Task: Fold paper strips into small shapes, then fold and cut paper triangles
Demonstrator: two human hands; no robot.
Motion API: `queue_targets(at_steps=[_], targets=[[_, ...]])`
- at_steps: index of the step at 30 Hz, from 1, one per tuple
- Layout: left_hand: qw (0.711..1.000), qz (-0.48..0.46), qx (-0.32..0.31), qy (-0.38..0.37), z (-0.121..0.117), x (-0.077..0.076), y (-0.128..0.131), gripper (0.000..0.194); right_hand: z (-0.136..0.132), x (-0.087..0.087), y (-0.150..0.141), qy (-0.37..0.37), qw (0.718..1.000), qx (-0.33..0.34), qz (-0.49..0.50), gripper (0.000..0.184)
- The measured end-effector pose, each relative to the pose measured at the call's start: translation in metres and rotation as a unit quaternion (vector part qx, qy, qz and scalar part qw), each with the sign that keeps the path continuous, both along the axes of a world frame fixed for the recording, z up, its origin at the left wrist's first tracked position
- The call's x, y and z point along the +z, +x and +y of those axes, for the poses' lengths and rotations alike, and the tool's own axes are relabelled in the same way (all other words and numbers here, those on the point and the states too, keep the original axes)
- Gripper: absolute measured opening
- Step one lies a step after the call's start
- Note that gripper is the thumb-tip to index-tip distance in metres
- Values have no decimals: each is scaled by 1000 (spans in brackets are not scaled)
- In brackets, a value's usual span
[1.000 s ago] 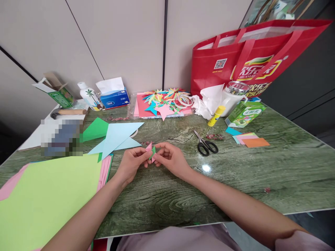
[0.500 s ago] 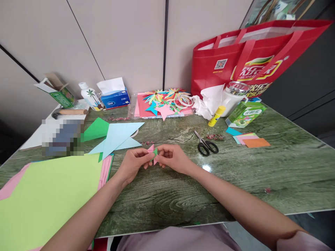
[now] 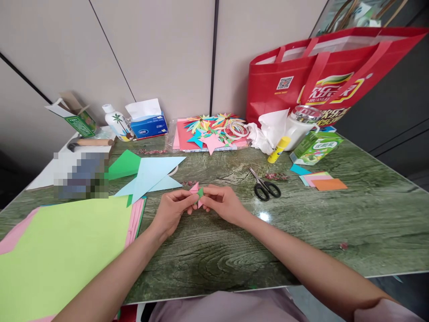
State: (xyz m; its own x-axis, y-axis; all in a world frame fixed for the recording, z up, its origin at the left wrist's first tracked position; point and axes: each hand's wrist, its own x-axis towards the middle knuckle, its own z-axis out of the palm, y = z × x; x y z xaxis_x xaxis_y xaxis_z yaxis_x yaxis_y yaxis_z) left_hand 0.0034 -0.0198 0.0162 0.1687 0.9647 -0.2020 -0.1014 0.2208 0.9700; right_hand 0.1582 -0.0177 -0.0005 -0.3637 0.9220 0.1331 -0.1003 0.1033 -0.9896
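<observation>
In the grip of the left hand (image 3: 173, 209) and the right hand (image 3: 224, 204), a small pink-and-green folded paper (image 3: 200, 193) is pinched above the counter (image 3: 214, 255), with scissors (image 3: 264, 184) placed nearby.

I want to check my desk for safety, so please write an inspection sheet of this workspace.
Surface: dark green wood-grain tabletop, with bright light reflection and small reddish scraps.
Work things: small folded pink-and-green paper piece between the hands; large light-green paper sheet at left; metal scissors with black handles and yellow glue stick at right.
Clutter: crumpled white tissue; dark-headed tool with wooden handle.
Hands: left hand and right hand both grip the folded piece.
Cables: nothing seen.
Surroundings: pale wall panels with dark seams; large red shopping bag before them.
</observation>
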Motion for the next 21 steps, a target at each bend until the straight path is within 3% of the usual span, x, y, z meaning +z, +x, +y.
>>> queue_targets(at_steps=[6,13,17,21], targets=[[998,-30,57,26,-3,-3,5,10,-4,-1,-3,-7,998,-54,35,16],[998,-15,49,27,-3,-10,3,9,-1,-4,-2,-21,999,-30,2,19],[997,-46,61,16,-3,-9,6,10,-7,-7,-8,-63,988,-127,59,29],[996,-68,62,11,-5,-8,8,11,-11,-8,-12,-58,984,-158,64,17]])
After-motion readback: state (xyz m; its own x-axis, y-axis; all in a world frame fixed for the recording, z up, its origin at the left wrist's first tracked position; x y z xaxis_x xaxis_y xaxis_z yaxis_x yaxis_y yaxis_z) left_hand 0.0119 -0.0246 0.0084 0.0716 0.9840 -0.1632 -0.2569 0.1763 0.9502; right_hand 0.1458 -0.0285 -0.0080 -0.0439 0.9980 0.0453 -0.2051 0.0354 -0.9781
